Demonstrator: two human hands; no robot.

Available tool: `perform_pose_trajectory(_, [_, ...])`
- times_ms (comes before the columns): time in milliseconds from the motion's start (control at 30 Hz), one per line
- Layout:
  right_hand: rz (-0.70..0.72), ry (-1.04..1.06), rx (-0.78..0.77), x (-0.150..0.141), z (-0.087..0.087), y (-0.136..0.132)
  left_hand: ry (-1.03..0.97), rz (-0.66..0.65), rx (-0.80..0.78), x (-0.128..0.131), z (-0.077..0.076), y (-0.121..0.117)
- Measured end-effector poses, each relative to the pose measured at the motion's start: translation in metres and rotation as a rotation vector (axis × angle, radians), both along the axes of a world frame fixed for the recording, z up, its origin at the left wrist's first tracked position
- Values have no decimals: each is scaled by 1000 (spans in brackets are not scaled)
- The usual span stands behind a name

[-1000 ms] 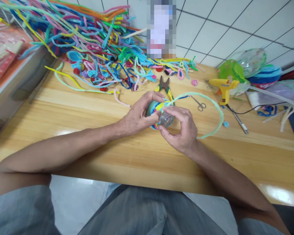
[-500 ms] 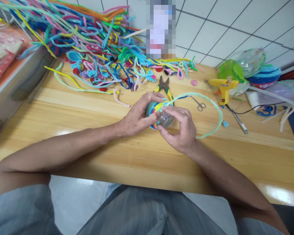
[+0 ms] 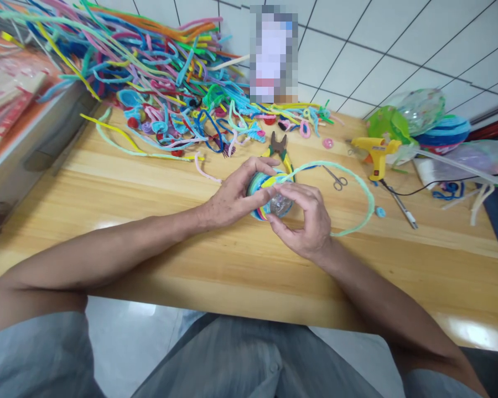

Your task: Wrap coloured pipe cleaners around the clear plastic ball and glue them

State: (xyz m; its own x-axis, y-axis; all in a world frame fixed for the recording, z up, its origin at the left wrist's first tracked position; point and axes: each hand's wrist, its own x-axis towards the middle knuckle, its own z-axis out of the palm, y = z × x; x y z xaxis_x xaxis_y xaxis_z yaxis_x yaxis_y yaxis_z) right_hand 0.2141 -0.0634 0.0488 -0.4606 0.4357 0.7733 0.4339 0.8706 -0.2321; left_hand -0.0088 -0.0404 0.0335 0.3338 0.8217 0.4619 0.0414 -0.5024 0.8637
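My left hand (image 3: 232,196) is curled around a small clear jar (image 3: 279,205) wrapped in coloured pipe-cleaner bands, held just above the wooden table (image 3: 149,221). My right hand (image 3: 307,221) pinches the jar's near side and the end of a long mint-green pipe cleaner (image 3: 357,179), which loops out to the right and back to the jar's top. Both hands' fingers are closed on the jar.
A big heap of coloured pipe cleaners (image 3: 157,72) covers the table's far left. Behind the hands lie pliers (image 3: 279,146) and small scissors (image 3: 336,178). A yellow glue gun (image 3: 377,152) with its cable, a metal stick (image 3: 402,207) and plastic bags (image 3: 423,110) sit at right.
The view has shifted slightly. My hands stay on the jar, with the right fingers working a little higher on it; the green loop holds its shape.
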Motion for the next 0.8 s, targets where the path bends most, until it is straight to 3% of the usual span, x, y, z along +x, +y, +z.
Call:
perform_pose_trajectory(167, [-16,-15,-7,8,10,4,35,-21,34,1,2,1])
perform_pose_trajectory(400, [-91,-60,-49,14,11,11,149,32,232,0,1,4])
perform_pose_trajectory(800, [-105,-77,-24,16,9,11,130,47,230,1,-6,-1])
